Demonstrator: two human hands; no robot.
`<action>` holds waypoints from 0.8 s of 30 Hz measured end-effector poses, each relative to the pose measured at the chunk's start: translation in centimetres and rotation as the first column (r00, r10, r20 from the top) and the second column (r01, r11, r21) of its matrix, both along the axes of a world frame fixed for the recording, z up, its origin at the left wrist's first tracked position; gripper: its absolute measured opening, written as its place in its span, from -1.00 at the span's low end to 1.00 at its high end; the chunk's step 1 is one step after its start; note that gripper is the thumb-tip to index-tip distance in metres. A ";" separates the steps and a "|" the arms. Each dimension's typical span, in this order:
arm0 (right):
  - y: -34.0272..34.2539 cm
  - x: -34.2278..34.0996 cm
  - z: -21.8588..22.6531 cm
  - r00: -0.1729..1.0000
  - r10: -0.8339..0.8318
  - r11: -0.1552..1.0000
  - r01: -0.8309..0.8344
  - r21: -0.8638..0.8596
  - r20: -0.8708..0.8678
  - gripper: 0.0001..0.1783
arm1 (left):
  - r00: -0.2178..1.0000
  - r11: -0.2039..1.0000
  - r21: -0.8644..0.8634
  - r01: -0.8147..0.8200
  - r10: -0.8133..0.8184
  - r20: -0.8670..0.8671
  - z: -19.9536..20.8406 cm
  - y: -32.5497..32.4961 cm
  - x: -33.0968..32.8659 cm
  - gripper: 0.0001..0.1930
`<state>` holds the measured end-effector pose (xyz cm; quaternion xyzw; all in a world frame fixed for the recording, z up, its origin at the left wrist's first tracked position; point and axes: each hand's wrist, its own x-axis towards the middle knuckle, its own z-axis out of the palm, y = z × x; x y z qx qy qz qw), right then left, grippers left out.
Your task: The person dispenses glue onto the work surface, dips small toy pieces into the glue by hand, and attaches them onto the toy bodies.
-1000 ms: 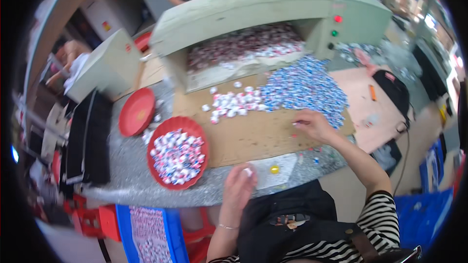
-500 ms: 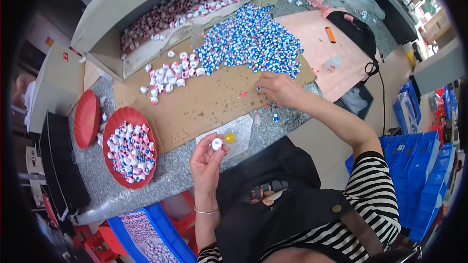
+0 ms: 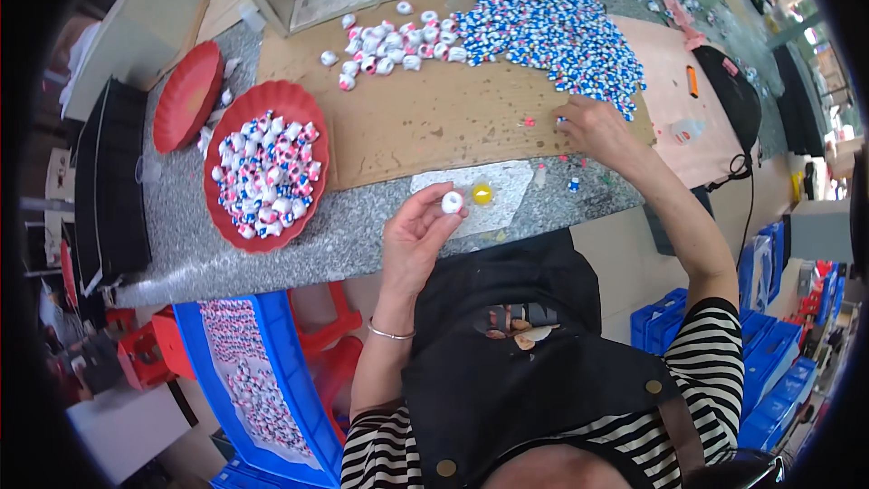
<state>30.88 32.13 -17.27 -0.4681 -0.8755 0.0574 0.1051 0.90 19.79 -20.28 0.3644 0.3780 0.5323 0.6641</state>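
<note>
My left hand (image 3: 415,240) is closed in a pinch around a small white hollow piece (image 3: 452,203), its round opening facing up. It is held above the near edge of the counter, beside a yellow round blob (image 3: 482,193) on a pale sheet (image 3: 514,208). My right hand (image 3: 597,131) is at the near edge of the heap of tiny blue-and-white pieces (image 3: 552,32). Its fingertips are together on one tiny blue-and-white piece (image 3: 561,119), partly hidden by the fingers. White-and-pink hollow pieces (image 3: 389,45) lie scattered on the cardboard (image 3: 434,118), left of the heap.
A red scalloped bowl (image 3: 217,208) of finished-looking white, pink and blue pieces stands at the left; another red bowl (image 3: 188,100) is behind it. Below the counter is a blue crate (image 3: 303,380) of pieces. An orange cutter (image 3: 692,81) and small bottle (image 3: 688,130) lie right.
The view has shifted, so the counter appears higher and further right. Both hands keep their pinches, the left by the yellow blob and the right at the heap's near edge.
</note>
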 end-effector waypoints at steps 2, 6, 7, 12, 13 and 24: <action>0.3 0.3 -0.3 0.994 0.019 1.000 -0.017 0.026 -0.110 -0.85 | 1.000 1.000 -0.004 -0.009 0.009 0.023 0.0 -0.1 0.1 -0.61; 0.1 -0.6 -0.5 0.972 -0.069 0.997 0.063 -0.034 -0.223 -0.87 | 0.989 1.000 -0.028 0.013 -0.009 0.145 -0.4 -0.4 -0.2 -0.60; 0.2 -0.5 -0.7 0.972 -0.066 0.998 0.060 -0.034 -0.225 -0.87 | 0.974 0.999 -0.038 0.029 -0.020 0.227 -0.5 -0.3 -0.2 -0.60; -1.0 -0.5 0.6 0.982 -0.044 0.998 0.053 0.041 -0.183 -0.86 | 0.976 0.999 0.033 0.023 -0.030 0.217 -0.3 -0.1 -0.3 -0.59; -1.3 -0.7 1.0 0.986 -0.072 0.995 0.081 0.056 -0.151 -0.86 | 0.980 0.998 0.064 0.008 -0.021 0.198 -0.3 -0.1 -0.2 -0.59; -1.9 0.5 -0.3 0.997 -0.040 0.997 0.036 -0.072 -0.059 -0.77 | 0.997 0.999 0.030 -0.012 0.009 0.071 -0.7 -0.6 -0.2 -0.61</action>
